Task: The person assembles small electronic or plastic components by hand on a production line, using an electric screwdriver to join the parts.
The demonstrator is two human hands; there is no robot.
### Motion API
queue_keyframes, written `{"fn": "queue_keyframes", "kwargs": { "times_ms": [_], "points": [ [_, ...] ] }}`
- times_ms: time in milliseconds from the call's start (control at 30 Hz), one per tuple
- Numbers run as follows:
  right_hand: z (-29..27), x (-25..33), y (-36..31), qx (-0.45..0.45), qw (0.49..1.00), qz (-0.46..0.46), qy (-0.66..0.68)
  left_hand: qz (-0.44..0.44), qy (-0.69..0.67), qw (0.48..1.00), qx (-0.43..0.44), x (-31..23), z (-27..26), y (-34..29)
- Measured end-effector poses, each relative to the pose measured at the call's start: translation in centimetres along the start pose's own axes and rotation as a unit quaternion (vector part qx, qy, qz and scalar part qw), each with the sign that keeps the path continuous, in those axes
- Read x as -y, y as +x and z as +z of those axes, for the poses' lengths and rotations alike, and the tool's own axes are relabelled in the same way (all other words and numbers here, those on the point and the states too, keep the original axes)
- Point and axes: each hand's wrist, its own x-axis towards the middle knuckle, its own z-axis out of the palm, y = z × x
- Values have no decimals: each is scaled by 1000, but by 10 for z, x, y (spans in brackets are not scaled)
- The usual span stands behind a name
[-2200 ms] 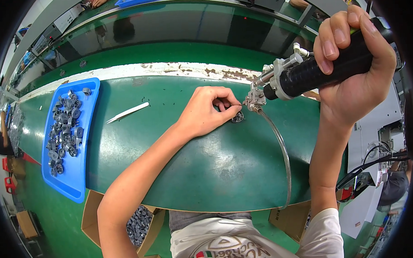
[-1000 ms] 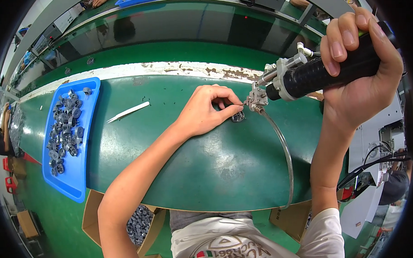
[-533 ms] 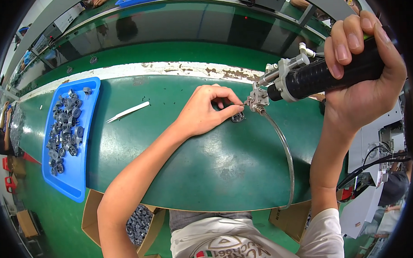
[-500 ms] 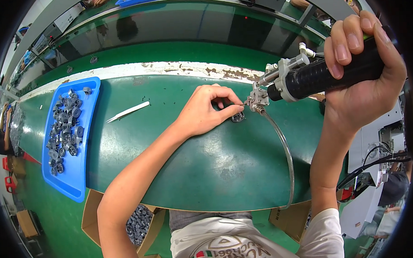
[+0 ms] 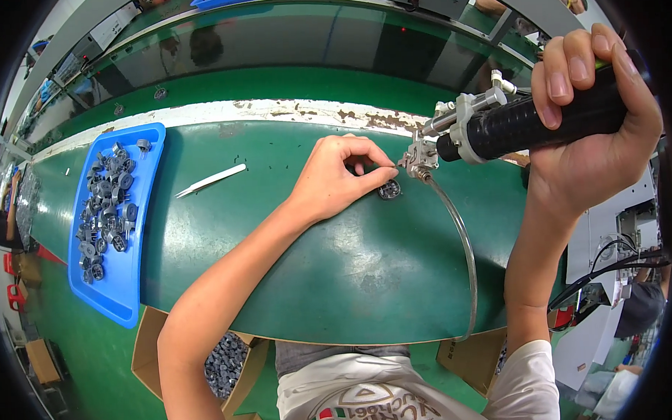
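Note:
My right hand (image 5: pixel 587 101) is wrapped round a thick black screwdriver (image 5: pixel 507 128), held tilted with its metal nose pointing left. A clear hose (image 5: pixel 463 239) curves down from the nose block (image 5: pixel 420 161) to the table edge. My left hand (image 5: pixel 342 174) rests on the table, thumb and forefinger pinched close to the nose. Whatever lies between those fingertips is too small to make out. Just below them sits a small round dark grey part (image 5: pixel 388 190) with an open, ribbed face. White tweezers (image 5: pixel 211 181) lie left of my left hand.
A blue tray (image 5: pixel 146 239) of grey round parts stands at the left. Tiny dark bits (image 5: pixel 287 166) are scattered beyond the tweezers. Past the chipped white ledge (image 5: pixel 273 108) runs a green belt with two parts. Cardboard boxes (image 5: pixel 150 342) stand below the table's near edge.
The round part shows more fully below my left fingertips. Both hands and the screwdriver hold nearly the same pose. The parts on the far belt have shifted slightly right.

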Motion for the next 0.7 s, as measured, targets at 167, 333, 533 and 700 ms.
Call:
{"fn": "queue_keyframes", "kwargs": {
  "times_ms": [167,333,533,700],
  "points": [
    [1,0,0,-4,999,7,32,-11,-17,1000,-12,-2,1,0],
    [1,-2,0,1,999,-36,-32,-14,-4,1000,-19,-1,1,0],
    [-2,-2,1,-14,1000,8,20,-25,5,1000,-13,-3,0,0],
    [-4,-2,2,-8,1000,9,19,14,-13,1000,-12,2,-1,2]
  ]
}}
